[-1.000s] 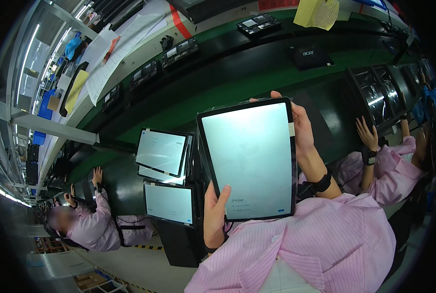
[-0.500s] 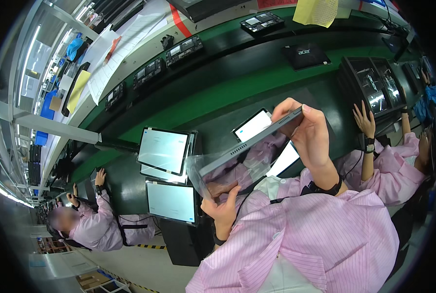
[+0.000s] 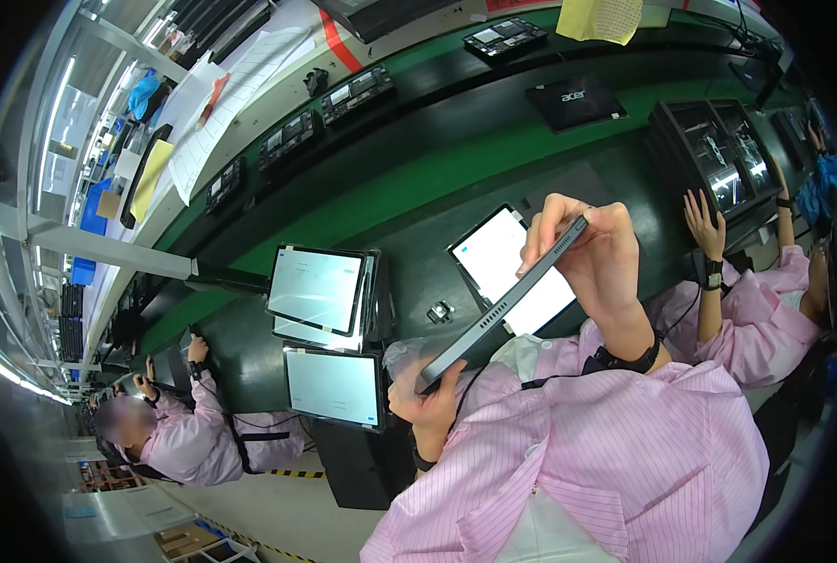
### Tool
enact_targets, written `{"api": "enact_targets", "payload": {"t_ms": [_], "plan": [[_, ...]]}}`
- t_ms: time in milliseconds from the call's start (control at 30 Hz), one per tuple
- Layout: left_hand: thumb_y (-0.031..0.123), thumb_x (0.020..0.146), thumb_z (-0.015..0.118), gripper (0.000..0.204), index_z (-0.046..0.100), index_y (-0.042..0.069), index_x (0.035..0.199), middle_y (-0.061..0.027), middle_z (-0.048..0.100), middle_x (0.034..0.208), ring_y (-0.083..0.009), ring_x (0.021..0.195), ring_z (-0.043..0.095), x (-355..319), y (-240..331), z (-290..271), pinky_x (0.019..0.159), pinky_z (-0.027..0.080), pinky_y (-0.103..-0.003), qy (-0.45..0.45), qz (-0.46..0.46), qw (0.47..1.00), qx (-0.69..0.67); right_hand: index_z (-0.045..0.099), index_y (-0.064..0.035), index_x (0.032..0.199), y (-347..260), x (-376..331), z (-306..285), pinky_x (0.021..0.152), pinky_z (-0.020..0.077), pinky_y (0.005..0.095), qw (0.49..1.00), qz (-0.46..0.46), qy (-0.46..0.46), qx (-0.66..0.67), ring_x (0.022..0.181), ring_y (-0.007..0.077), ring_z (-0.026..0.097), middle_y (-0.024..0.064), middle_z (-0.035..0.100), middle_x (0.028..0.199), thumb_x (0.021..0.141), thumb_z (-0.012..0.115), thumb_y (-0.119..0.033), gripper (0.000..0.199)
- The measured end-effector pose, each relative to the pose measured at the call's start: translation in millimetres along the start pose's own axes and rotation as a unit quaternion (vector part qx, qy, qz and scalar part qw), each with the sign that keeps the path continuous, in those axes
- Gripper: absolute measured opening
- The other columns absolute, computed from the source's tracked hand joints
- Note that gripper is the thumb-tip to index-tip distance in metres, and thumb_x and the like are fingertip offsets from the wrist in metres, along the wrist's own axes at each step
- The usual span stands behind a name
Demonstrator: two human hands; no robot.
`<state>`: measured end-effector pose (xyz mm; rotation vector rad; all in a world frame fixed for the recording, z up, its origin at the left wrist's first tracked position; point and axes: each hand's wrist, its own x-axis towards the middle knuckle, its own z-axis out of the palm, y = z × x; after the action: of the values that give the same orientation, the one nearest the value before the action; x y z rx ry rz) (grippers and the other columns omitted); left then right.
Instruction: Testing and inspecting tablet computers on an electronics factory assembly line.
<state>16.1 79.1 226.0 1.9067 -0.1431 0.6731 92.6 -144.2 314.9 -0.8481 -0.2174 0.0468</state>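
Between my hands a slim dark grey tablet [image 3: 501, 310] is held up slanting, its edge with slotted grilles facing me. My right hand [image 3: 592, 249] pinches the upper right end between thumb and fingers. At the lower left end, my left hand [image 3: 426, 403] grips the corner, with a bit of clear plastic film [image 3: 402, 357] beside it. The tablet's broad faces are almost hidden at this angle. Below it on the bench lie tablets with lit white screens [image 3: 490, 251], partly covered by the held one. A small dark and silver piece [image 3: 440, 311] lies to their left.
To the left are stacked lit tablets [image 3: 315, 291] and another lit tablet [image 3: 332, 387]. Opened devices [image 3: 357, 94] line the conveyor beyond, with a black lid [image 3: 578, 101]. A black rack [image 3: 714, 155] stands right, beside a co-worker's hand [image 3: 706, 225]. Another co-worker [image 3: 198, 422] sits left.
The held tablet has turned from showing a glossy, film-covered face to nearly edge-on, its lower left end shifting right. More of the lit screens and the small piece now show behind it.
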Motion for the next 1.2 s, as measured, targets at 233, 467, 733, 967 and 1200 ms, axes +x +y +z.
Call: {"api": "enact_targets", "payload": {"t_ms": [233,467,733,967,1200], "plan": [[0.012,0.061,0.082,0.032,0.06,0.001,0.082,-0.0099,0.066,0.073,-0.0206,0.062,0.064,2,-6,-6,0.058,0.047,-0.026,-0.013,0.056,0.997,0.049,0.054,0.0003,0.075,2,1,-1,0.062,0.0412,0.0244,1.0,0.004,-0.014,-0.019,0.066,0.0141,0.054,0.0098,0.058,0.072,0.078,0.046,-0.032,0.033],[-0.008,0.06,0.073,0.023,0.058,-0.004,0.076,-0.0114,0.062,0.068,-0.0174,0.062,0.059,2,5,1,0.062,0.044,-0.026,0.019,-0.036,0.999,-0.027,0.054,-0.0016,0.074,5,2,-3,0.066,0.0403,0.0245,0.999,0.019,-0.004,-0.03,0.069,0.0129,0.053,0.008,0.058,0.073,0.078,0.049,-0.032,0.031],[-0.002,0.067,0.07,0.031,0.052,-0.005,0.093,-0.0099,0.061,0.074,-0.0144,0.065,0.058,15,10,-3,0.064,0.044,-0.023,-0.038,-0.131,0.99,-0.048,0.051,0.004,0.109,2,6,-5,0.082,0.0401,0.026,0.998,0.021,-0.059,-0.005,0.096,0.0141,0.053,0.0106,0.057,0.104,0.091,0.03,-0.032,0.046],[0.013,0.077,0.067,0.029,0.054,0.001,0.1,-0.0049,0.06,0.076,-0.0099,0.062,0.057,28,-3,-4,0.06,0.046,-0.022,-0.104,-0.344,0.898,-0.254,0.046,0.0017,0.123,26,16,-8,0.085,0.042,0.0276,0.995,0.091,0.027,-0.027,0.099,0.0134,0.054,0.0069,0.056,0.114,0.096,0.029,-0.031,0.046],[0.013,0.078,0.068,0.025,0.055,0.002,0.095,-0.0024,0.059,0.074,-0.0087,0.06,0.055,25,-1,-2,0.057,0.045,-0.021,-0.097,-0.359,0.891,-0.259,0.052,-0.0007,0.116,31,19,-16,0.077,0.0458,0.0249,0.997,0.067,-0.005,0.022,0.089,0.0101,0.057,0.0052,0.06,0.104,0.095,0.034,-0.033,0.043]]}}
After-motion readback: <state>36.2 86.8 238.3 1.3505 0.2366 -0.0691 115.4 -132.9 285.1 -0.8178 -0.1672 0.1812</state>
